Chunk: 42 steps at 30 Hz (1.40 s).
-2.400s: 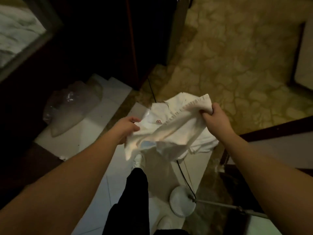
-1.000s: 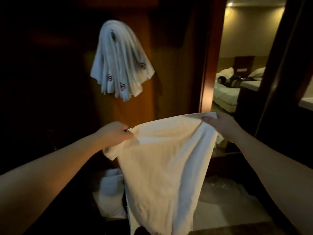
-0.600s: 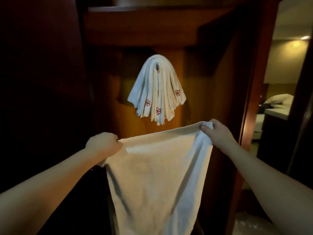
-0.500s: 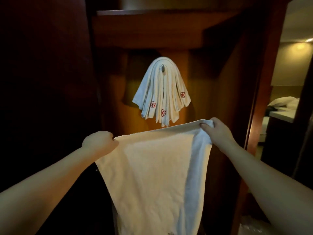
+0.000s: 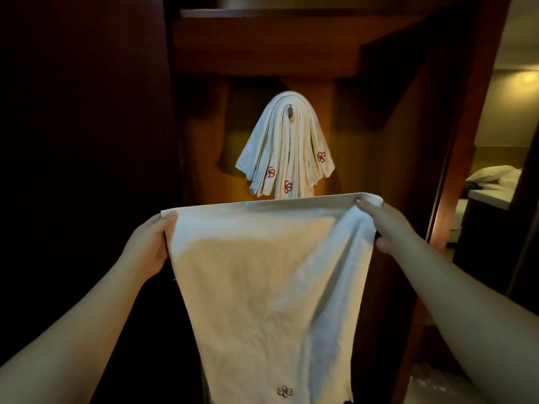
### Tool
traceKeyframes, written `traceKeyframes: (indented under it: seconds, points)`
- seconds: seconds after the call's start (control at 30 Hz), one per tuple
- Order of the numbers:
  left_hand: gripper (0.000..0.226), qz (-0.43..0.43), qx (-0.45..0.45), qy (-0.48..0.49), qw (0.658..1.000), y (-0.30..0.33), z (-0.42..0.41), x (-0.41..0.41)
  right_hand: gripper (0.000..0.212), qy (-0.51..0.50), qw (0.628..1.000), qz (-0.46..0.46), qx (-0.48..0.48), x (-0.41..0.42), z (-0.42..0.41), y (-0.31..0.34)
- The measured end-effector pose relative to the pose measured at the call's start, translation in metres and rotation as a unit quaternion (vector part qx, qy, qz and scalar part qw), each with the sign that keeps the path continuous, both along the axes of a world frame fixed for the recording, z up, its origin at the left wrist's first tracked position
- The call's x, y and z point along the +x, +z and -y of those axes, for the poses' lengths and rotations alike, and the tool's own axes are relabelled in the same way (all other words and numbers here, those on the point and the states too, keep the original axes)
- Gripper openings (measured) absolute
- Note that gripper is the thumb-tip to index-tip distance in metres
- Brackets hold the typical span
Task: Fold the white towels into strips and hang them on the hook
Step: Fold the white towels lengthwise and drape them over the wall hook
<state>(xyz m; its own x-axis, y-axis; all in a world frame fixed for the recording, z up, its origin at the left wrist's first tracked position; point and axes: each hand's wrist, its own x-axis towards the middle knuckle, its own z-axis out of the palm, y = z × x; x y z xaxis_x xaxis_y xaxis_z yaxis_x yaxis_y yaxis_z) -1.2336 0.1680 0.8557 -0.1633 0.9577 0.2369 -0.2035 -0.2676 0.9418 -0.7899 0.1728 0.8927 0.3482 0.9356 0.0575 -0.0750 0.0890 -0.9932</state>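
I hold a white towel [image 5: 262, 287] spread out in front of me by its top edge, and it hangs straight down with a small logo near its bottom. My left hand [image 5: 148, 246] grips the top left corner. My right hand [image 5: 385, 225] grips the top right corner, where the cloth bunches. Behind the towel, a metal hook [image 5: 290, 109] on the wooden wall carries several folded white towels [image 5: 284, 150] with red logos, draped over it in strips. Their lower ends hang just above the held towel's top edge.
A wooden shelf [image 5: 262, 14] runs above the hook inside a dark wooden closet [image 5: 379, 112]. A doorway on the right opens to a lit room with a bed [image 5: 490, 182]. A plastic bag [image 5: 431, 386] lies at the lower right.
The view rose from the floor to the hook. The towel went from crumpled between my hands to spread flat, and my hands drew its top edge taut and level.
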Motion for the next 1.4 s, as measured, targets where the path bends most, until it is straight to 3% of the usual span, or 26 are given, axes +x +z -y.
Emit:
traceKeyframes:
  seconds: [0.07,0.2,0.37,0.47,0.57,0.8,0.93,1.13,1.23,1.33,1.4]
  points:
    - [0.03,0.053,-0.027,-0.022,0.998,-0.007,0.004,0.011,0.049,0.038,0.99,-0.085,-0.106,0.004,0.003,-0.007]
    - [0.024,0.14,-0.165,0.009,0.976,-0.025,0.015,0.026,0.041,0.069,0.966,-0.121,-0.216,0.01,0.008,-0.04]
    - [0.021,0.173,-0.2,0.053,0.963,-0.055,0.037,0.041,0.041,0.033,0.969,-0.178,-0.166,0.001,0.035,-0.086]
    - [0.023,0.173,-0.183,0.062,0.966,-0.068,0.061,0.058,0.038,-0.033,0.986,-0.109,-0.123,-0.024,0.062,-0.106]
    - [0.023,0.208,-0.167,0.055,0.962,-0.077,0.088,0.085,0.041,-0.007,0.991,-0.064,-0.116,-0.059,0.093,-0.118]
    - [0.018,0.118,-0.156,0.041,0.98,-0.094,0.154,0.147,0.054,0.039,0.992,0.015,-0.118,-0.148,0.163,-0.128]
    - [0.021,0.062,-0.142,0.026,0.988,-0.093,0.179,0.171,0.031,0.028,0.994,0.088,-0.054,-0.164,0.175,-0.129]
    - [0.018,-0.071,-0.052,0.023,0.996,-0.092,0.202,0.189,0.039,0.068,0.988,0.136,-0.016,-0.164,0.179,-0.128]
    - [0.025,-0.113,-0.037,-0.004,0.993,-0.092,0.207,0.194,0.054,0.149,0.983,0.106,0.001,-0.159,0.181,-0.128]
    - [0.041,-0.154,-0.026,-0.043,0.987,-0.087,0.214,0.203,0.07,0.243,0.97,-0.028,0.01,-0.148,0.18,-0.127]
    - [0.045,-0.205,0.002,-0.065,0.977,-0.081,0.22,0.208,0.057,0.277,0.957,-0.078,0.019,-0.14,0.178,-0.125]
